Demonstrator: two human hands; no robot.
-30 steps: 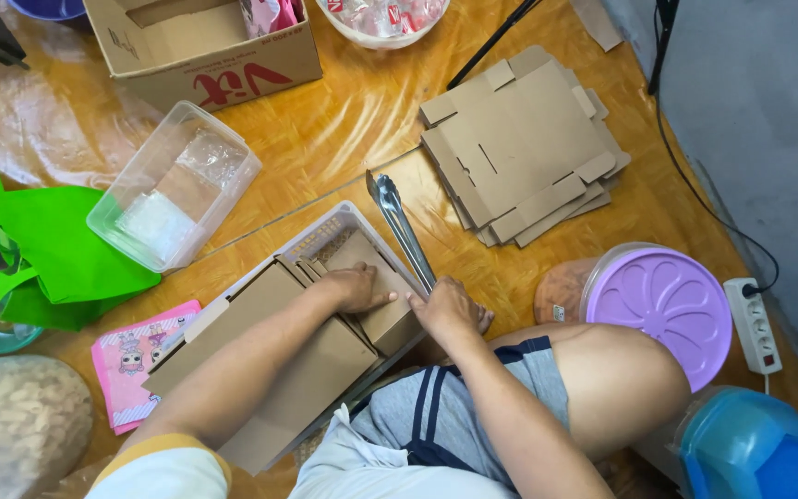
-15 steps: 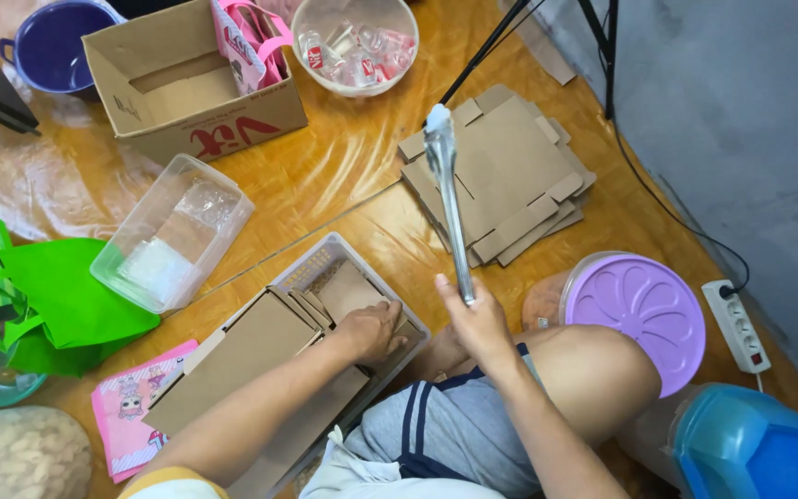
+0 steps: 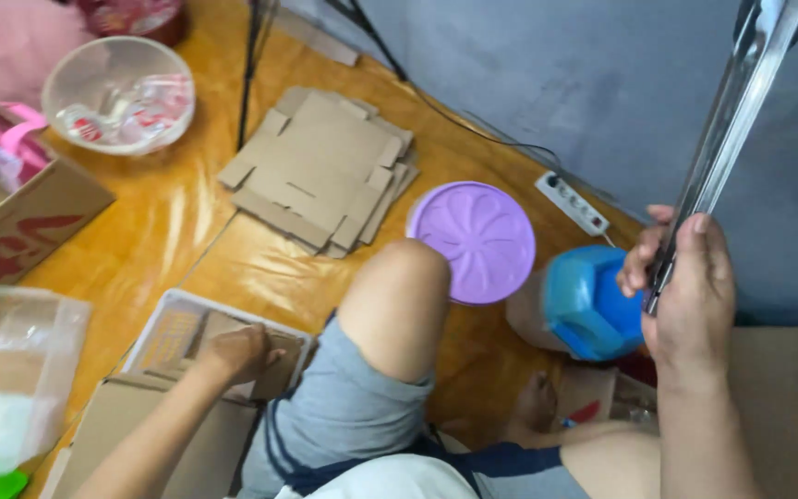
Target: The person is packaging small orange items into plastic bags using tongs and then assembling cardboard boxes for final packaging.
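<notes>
Up on the right, my right hand (image 3: 690,296) is closed around the lower end of the metal tongs (image 3: 727,120), which slant up and away toward the grey wall (image 3: 602,83), raised well clear of the floor. My left hand (image 3: 233,354) lies low on the left, fingers curled down onto the small cardboard pieces (image 3: 182,337) in the shallow tray (image 3: 161,314), pressing rather than gripping. Between the two hands are my bent knee (image 3: 399,296), the purple lid (image 3: 471,240) and, farther left, the stack of flat cardboard blanks (image 3: 320,171).
</notes>
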